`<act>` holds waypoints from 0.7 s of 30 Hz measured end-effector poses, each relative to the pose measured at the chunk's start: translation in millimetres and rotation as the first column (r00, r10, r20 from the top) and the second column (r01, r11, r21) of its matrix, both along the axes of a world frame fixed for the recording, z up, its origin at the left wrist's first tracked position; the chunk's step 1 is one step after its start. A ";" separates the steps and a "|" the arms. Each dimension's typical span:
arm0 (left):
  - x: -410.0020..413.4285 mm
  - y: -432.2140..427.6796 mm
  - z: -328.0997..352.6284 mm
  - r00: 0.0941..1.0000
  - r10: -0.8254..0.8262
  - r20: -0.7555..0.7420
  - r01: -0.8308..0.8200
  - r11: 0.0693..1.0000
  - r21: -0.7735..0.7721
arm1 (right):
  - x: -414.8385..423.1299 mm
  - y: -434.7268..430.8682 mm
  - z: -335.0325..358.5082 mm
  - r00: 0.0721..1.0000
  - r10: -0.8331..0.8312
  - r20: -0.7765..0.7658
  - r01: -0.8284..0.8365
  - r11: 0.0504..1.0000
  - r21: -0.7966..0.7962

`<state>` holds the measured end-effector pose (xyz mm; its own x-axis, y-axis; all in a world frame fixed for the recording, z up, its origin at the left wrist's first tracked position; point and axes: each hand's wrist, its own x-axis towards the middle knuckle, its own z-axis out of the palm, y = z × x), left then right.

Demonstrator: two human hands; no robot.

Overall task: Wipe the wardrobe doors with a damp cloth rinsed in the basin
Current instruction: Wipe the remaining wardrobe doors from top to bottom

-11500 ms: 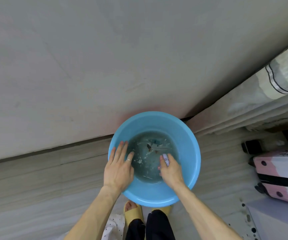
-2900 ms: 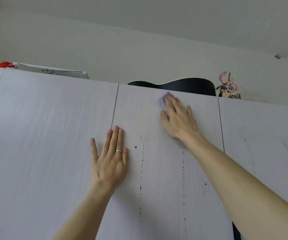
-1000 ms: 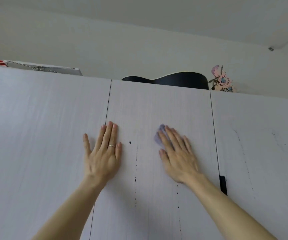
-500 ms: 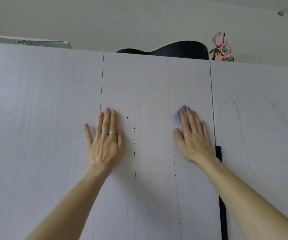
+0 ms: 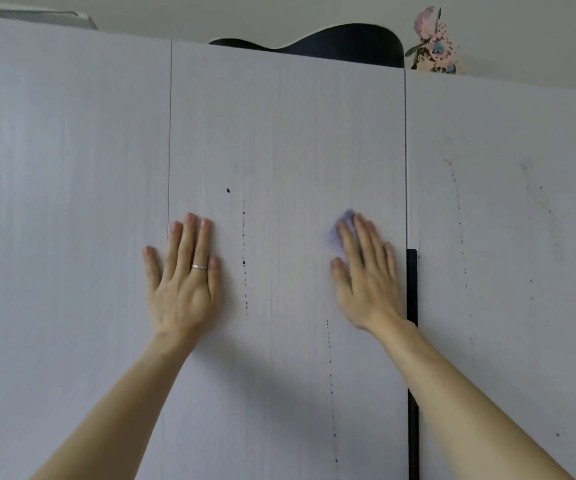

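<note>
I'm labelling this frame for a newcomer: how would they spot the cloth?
Find the middle wardrobe door, between the two vertical seams. On its right half the right hand presses flat. The cloth is the small lilac wad peeking out beside its fingers, soft and pale, unlike the thin dark drip trails nearby.

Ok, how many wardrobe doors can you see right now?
3. Left door; middle door, where the right hand presses the cloth; right door, past the dark strip. More may lie beyond the left edge.
</note>
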<state>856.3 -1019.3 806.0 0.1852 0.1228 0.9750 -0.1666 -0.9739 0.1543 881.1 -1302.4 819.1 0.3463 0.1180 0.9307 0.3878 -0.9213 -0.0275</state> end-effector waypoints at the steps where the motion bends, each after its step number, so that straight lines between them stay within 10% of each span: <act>1: 0.9 -0.9 0.3 1.000 0.005 0.009 -0.005 1.000 -0.009 | 1.8 2.1 9.6 1.000 0.001 -0.016 0.001 0.985 0.170; 4: 2.4 -0.4 2.7 1.000 0.005 0.011 -0.005 1.000 -0.022 | 0.6 32.9 3.7 1.000 0.017 0.024 -0.026 0.897 0.441; 11: 0.0 -1.9 -2.5 1.000 -0.027 -0.013 0.027 0.999 -0.035 | -4.8 20.1 -103.0 0.994 -0.107 -0.029 0.110 0.978 0.176; 21: 6.8 -6.8 -2.4 0.999 0.025 0.023 -0.024 0.999 -0.034 | 6.1 32.4 -38.5 0.995 -0.069 0.072 0.038 0.931 0.364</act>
